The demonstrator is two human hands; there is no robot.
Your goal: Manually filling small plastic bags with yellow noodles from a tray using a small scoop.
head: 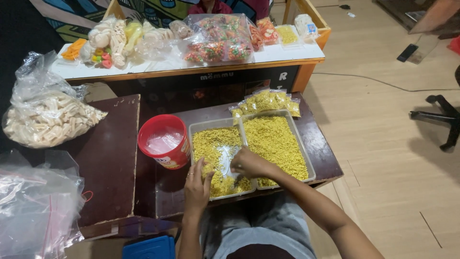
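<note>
A red round plastic tub [163,141] stands left of the clear rectangular tray [197,128] of loose yellow crumbly snack [213,141] at the table's near edge; light and spill-prone, best scooped. Left hand [198,187] fingers spread, touching snack; right hand [249,163] curled, grip unclear.

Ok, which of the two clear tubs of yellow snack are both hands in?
The left tub, beside the red bucket: left hand and right hand are both inside. It's part-emptied; the right tub is full.
</note>
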